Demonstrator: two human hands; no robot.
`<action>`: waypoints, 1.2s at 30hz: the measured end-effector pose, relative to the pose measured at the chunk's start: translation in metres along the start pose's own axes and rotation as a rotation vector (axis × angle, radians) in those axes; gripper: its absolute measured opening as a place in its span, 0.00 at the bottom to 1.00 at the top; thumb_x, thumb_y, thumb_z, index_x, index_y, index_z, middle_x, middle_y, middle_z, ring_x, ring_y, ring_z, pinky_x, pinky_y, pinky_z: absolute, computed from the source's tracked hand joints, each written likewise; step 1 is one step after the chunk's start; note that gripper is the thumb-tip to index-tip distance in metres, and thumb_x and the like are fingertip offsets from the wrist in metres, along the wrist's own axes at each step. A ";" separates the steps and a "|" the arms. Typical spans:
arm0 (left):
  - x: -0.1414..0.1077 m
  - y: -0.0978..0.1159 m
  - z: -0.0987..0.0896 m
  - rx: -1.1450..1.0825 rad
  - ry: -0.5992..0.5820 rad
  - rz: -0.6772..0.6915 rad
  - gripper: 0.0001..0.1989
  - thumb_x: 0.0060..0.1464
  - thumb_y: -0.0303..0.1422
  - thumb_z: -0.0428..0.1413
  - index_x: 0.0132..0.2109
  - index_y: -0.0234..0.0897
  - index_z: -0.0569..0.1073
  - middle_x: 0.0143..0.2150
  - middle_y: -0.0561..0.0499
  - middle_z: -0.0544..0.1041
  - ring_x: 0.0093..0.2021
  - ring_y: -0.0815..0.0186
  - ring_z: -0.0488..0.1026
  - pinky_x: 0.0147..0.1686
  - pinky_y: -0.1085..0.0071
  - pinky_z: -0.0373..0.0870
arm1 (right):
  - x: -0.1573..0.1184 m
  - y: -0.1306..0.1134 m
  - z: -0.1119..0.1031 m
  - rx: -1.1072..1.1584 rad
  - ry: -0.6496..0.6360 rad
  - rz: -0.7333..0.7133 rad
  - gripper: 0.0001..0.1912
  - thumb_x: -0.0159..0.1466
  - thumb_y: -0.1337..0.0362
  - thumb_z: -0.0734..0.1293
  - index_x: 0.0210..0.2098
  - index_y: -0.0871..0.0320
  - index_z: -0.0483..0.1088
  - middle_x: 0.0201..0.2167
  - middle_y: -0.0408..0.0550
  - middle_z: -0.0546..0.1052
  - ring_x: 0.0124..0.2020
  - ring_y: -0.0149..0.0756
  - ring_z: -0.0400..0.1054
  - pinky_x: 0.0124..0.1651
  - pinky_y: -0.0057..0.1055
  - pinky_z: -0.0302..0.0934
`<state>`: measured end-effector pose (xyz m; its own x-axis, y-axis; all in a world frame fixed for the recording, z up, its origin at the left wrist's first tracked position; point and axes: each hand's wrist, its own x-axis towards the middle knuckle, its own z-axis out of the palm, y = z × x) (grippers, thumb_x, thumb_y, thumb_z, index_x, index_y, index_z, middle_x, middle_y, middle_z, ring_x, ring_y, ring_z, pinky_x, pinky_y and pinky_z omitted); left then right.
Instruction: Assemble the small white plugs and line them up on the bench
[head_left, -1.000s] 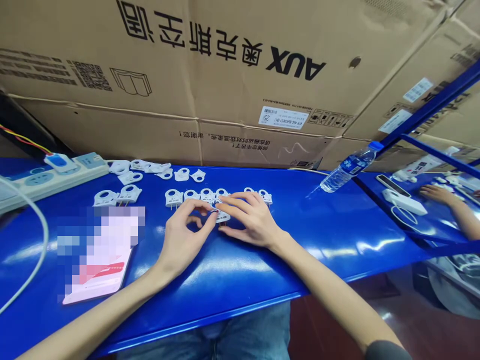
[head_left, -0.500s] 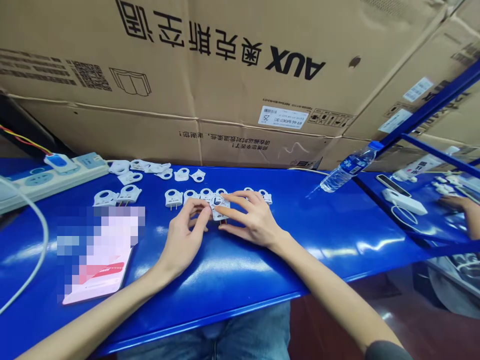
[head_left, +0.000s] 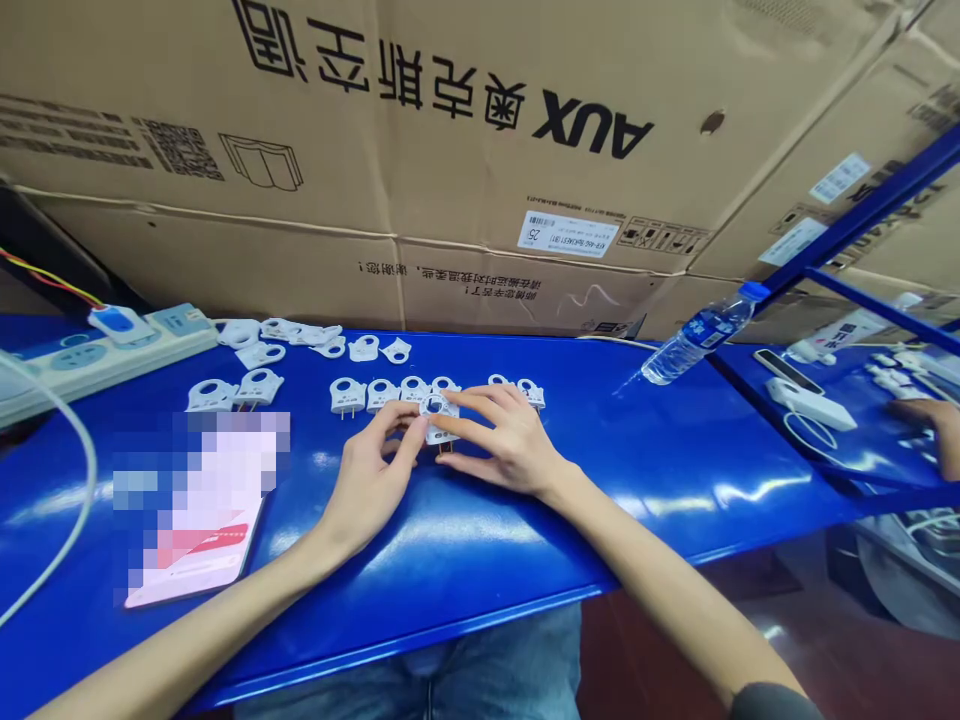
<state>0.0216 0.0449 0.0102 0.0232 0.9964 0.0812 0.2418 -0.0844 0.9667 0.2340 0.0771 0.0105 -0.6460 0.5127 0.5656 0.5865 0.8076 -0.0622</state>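
Observation:
A white plug [head_left: 442, 433] with a ring-shaped top and two metal prongs is held between both hands, just above the blue table [head_left: 480, 530]. My left hand [head_left: 375, 470] pinches its left side with thumb and fingers. On the right side, the fingers of my right hand [head_left: 514, 440] close around it, partly covering the body. Behind the hands stands a row of similar white plugs [head_left: 347, 395], some hidden by my fingers. Two more plugs [head_left: 259, 388] lie to the left, above a phone [head_left: 210, 540] whose screen is partly blurred out.
Several white ring-topped pieces [head_left: 300, 335] lie at the back beside a power strip [head_left: 172, 335]. A water bottle [head_left: 701, 335] leans at the right near a blue metal frame [head_left: 862, 290]. Cardboard boxes [head_left: 450, 180] wall off the back. Another person's hand [head_left: 934, 420] is at far right.
The plug between my hands has turned slightly, and its prongs have shifted a little. Both hands stay in nearly the same place.

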 end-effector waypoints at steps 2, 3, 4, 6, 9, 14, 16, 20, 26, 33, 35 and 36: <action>0.000 0.000 0.000 0.000 0.001 0.007 0.20 0.63 0.52 0.57 0.50 0.41 0.75 0.42 0.50 0.80 0.32 0.67 0.73 0.36 0.69 0.75 | 0.000 0.000 0.000 0.009 -0.019 0.009 0.21 0.73 0.49 0.67 0.60 0.49 0.76 0.62 0.51 0.78 0.61 0.44 0.71 0.62 0.44 0.65; 0.000 0.000 0.000 0.001 0.002 0.010 0.20 0.63 0.52 0.57 0.50 0.41 0.75 0.41 0.50 0.79 0.32 0.67 0.72 0.36 0.69 0.75 | 0.001 0.000 0.000 0.011 -0.020 0.008 0.21 0.73 0.48 0.67 0.60 0.49 0.76 0.62 0.51 0.78 0.61 0.44 0.71 0.61 0.44 0.66; 0.000 0.000 0.000 0.004 0.000 0.013 0.20 0.63 0.52 0.57 0.49 0.41 0.75 0.40 0.51 0.79 0.32 0.66 0.72 0.37 0.69 0.75 | 0.001 0.000 0.000 0.011 -0.016 0.004 0.21 0.73 0.49 0.67 0.60 0.49 0.76 0.61 0.51 0.78 0.61 0.44 0.71 0.61 0.44 0.66; 0.000 0.000 0.000 0.011 -0.005 0.012 0.20 0.63 0.51 0.56 0.49 0.41 0.75 0.36 0.52 0.77 0.32 0.66 0.73 0.36 0.69 0.74 | 0.001 0.000 0.000 0.010 -0.012 0.001 0.21 0.73 0.49 0.67 0.60 0.49 0.77 0.61 0.51 0.78 0.60 0.44 0.72 0.61 0.44 0.66; 0.000 0.001 0.000 0.036 -0.011 0.024 0.20 0.65 0.52 0.54 0.49 0.41 0.75 0.35 0.52 0.76 0.33 0.64 0.74 0.35 0.68 0.74 | 0.001 0.001 -0.001 0.011 -0.035 0.026 0.20 0.73 0.49 0.67 0.60 0.48 0.77 0.62 0.51 0.78 0.61 0.45 0.71 0.62 0.45 0.66; 0.000 -0.001 -0.001 0.122 -0.003 0.048 0.20 0.66 0.52 0.51 0.49 0.42 0.74 0.38 0.50 0.79 0.38 0.61 0.78 0.36 0.67 0.73 | 0.001 0.012 -0.010 -0.011 -0.004 0.141 0.22 0.73 0.49 0.68 0.63 0.48 0.74 0.65 0.51 0.75 0.62 0.47 0.70 0.63 0.47 0.64; -0.001 -0.002 -0.001 0.153 -0.016 0.046 0.19 0.66 0.51 0.52 0.49 0.42 0.73 0.39 0.49 0.80 0.40 0.60 0.79 0.37 0.67 0.73 | 0.001 0.019 -0.015 -0.037 -0.003 0.201 0.25 0.73 0.50 0.68 0.67 0.49 0.70 0.65 0.52 0.75 0.62 0.48 0.69 0.62 0.47 0.63; -0.004 0.000 0.000 0.187 -0.044 0.065 0.18 0.67 0.50 0.51 0.49 0.42 0.73 0.40 0.50 0.81 0.40 0.61 0.79 0.38 0.67 0.73 | -0.003 0.035 -0.016 -0.073 -0.096 0.280 0.37 0.72 0.52 0.69 0.75 0.54 0.56 0.62 0.55 0.76 0.62 0.53 0.67 0.62 0.51 0.61; -0.005 0.000 0.001 0.235 -0.063 0.097 0.16 0.68 0.48 0.51 0.49 0.42 0.73 0.44 0.50 0.81 0.37 0.63 0.77 0.33 0.69 0.70 | -0.010 0.046 -0.001 -0.017 -0.170 0.332 0.41 0.71 0.52 0.68 0.77 0.57 0.51 0.61 0.57 0.77 0.64 0.56 0.64 0.67 0.57 0.59; -0.006 -0.002 0.002 0.240 -0.066 0.114 0.15 0.68 0.48 0.51 0.49 0.43 0.73 0.44 0.50 0.81 0.36 0.64 0.78 0.32 0.70 0.69 | -0.012 0.048 0.012 0.034 -0.199 0.355 0.40 0.71 0.52 0.69 0.76 0.56 0.53 0.60 0.57 0.77 0.67 0.55 0.63 0.73 0.63 0.50; -0.006 -0.002 0.002 0.240 -0.065 0.117 0.15 0.68 0.48 0.51 0.50 0.43 0.72 0.44 0.50 0.81 0.37 0.63 0.78 0.31 0.70 0.69 | -0.012 0.049 0.013 0.045 -0.207 0.364 0.40 0.70 0.52 0.69 0.76 0.56 0.53 0.61 0.57 0.77 0.67 0.55 0.63 0.73 0.63 0.51; -0.006 -0.001 0.002 0.239 -0.066 0.117 0.15 0.68 0.48 0.51 0.50 0.43 0.72 0.44 0.50 0.81 0.37 0.63 0.78 0.31 0.70 0.69 | -0.012 0.049 0.013 0.051 -0.213 0.369 0.40 0.70 0.53 0.69 0.76 0.57 0.54 0.61 0.57 0.77 0.67 0.55 0.63 0.72 0.62 0.52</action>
<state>0.0233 0.0386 0.0077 0.1256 0.9782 0.1657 0.4559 -0.2052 0.8661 0.2641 0.1141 -0.0103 -0.4867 0.8147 0.3153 0.7761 0.5690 -0.2720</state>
